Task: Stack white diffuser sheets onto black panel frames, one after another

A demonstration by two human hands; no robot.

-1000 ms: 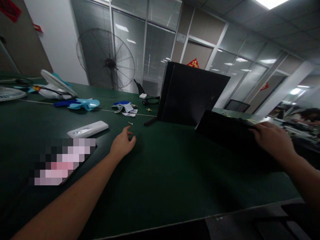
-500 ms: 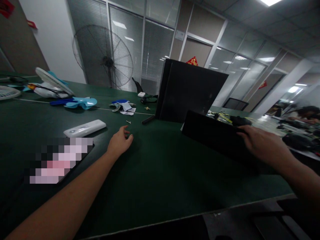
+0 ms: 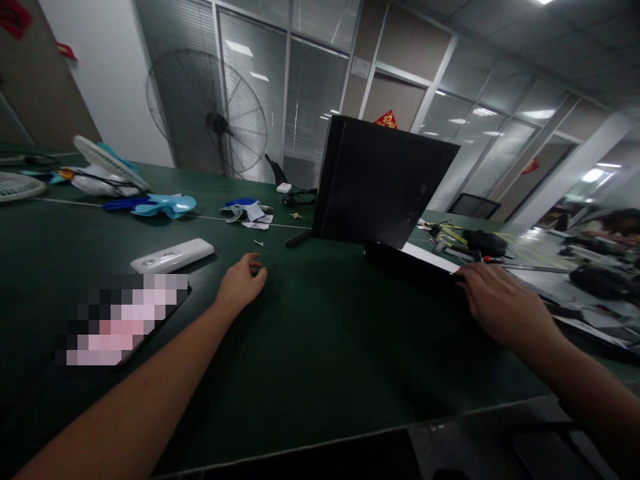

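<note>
My right hand (image 3: 505, 303) grips the edge of a flat black panel (image 3: 413, 262), fingers bent over it. The panel now shows as a thin dark strip low over the table, and much of it cannot be told from the dark around it. Just behind it stands a large black box-shaped case (image 3: 385, 180), slightly tilted in view. My left hand (image 3: 243, 281) rests on the green table (image 3: 320, 360) with its fingers loosely bent and apart, holding nothing. A small pale scrap (image 3: 259, 243) lies beyond its fingertips.
Left of my left hand lie a white elongated device (image 3: 173, 256) and a flat pixelated object (image 3: 127, 320). Farther back are blue plastic fan blades (image 3: 165, 205), paper scraps (image 3: 253, 212) and a large standing fan (image 3: 215, 120). Cables and dark items (image 3: 485, 243) clutter the right; a person sits beyond.
The black panel has dropped from standing up to a low thin strip, uncovering white paper and clutter behind it. My right hand moved slightly left and down with it. The left hand stayed put.
</note>
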